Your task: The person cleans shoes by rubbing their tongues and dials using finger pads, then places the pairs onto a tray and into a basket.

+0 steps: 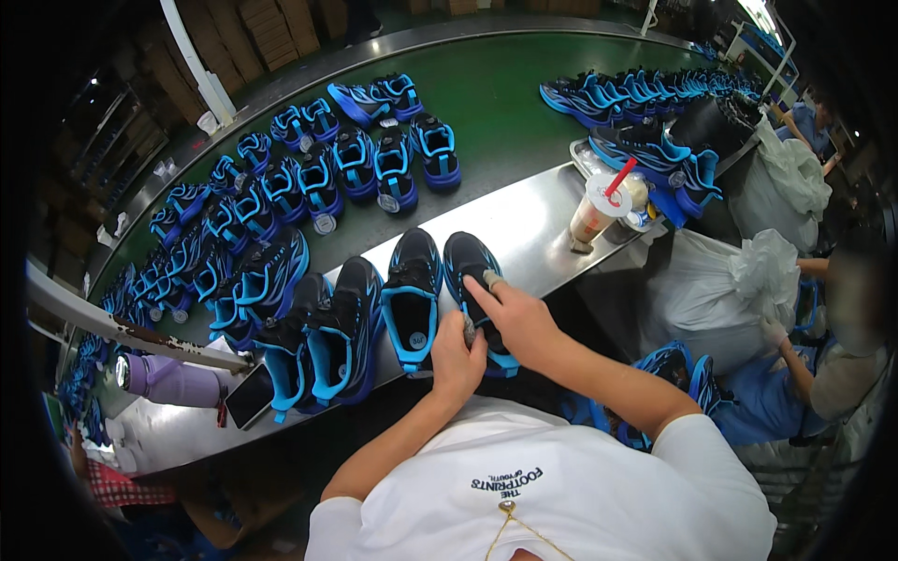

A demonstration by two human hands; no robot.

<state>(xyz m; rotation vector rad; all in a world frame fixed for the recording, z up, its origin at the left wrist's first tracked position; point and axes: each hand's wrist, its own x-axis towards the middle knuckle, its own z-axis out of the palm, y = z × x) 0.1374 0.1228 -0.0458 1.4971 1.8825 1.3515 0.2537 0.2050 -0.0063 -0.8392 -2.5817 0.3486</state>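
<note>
1. Pressing down on one black and blue shoe (475, 280), both hands work at the near edge of the steel ledge (524, 224), where the shoe lies with its opening up and its toe pointing away.
2. The right hand (519, 318) lies over the shoe's collar with the forefinger stretched along the tongue, likely to pin it flat; its fingers are spread rather than closed round anything.
3. The left hand (456, 360) sits at the heel, curled and touching the right hand; whether it grips the heel or a small grey thing between the hands cannot be told.
4. A matching shoe (412, 294) lies just beside it on the left, and two more pairs (318, 341) stand further left, lined up side by side as if kept in order.
5. The uppers look like matt black mesh with glossy blue trim and a smooth blue lining; the soles are rounded and chunky.
6. Many more shoes (309, 173) lie in rows on the curved green belt (496, 103) beyond the ledge.
7. A clear plastic cup with a red straw (599, 208) stands on the ledge to the right, and a lilac bottle (168, 379) lies to the left beside a dark phone (248, 395).
8. White sacks (720, 285) hang to the right, near another person in blue (776, 393).
</note>
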